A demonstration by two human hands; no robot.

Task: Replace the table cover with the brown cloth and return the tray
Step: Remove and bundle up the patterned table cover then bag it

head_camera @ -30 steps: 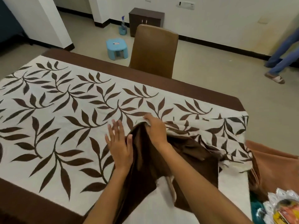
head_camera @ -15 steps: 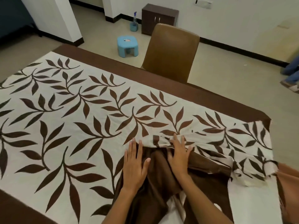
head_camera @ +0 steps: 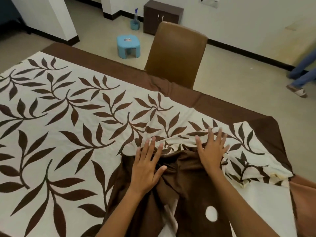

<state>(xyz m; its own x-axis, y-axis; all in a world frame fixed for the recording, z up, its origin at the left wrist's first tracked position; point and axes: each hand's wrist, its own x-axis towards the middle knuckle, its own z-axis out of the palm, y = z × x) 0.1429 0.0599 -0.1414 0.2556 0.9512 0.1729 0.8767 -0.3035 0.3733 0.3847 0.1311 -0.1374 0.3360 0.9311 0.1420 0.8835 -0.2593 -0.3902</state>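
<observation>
Brown fabric is bunching under our palms as we are pushing the leaf-print table cover (head_camera: 71,134) back across the worktop (head_camera: 266,199). Our left hand (head_camera: 147,166) and right hand (head_camera: 211,151) are both lying flat, fingers straight and spread, pressing rather than gripping; neither is holding anything. A second ago the right hand was still pinching the folded edge; now it is sliding out toward the far corner, and the two hands are moving apart. The cover's turned-back edge is heaping into a ridge just ahead of our fingertips, and more bare white worktop is showing at the near right corner. The brown cloth (head_camera: 304,199) is waiting at the right edge, just beside that corner, not yet laid. The tray is not in view. We judge the old cover is only starting to come off.
</observation>
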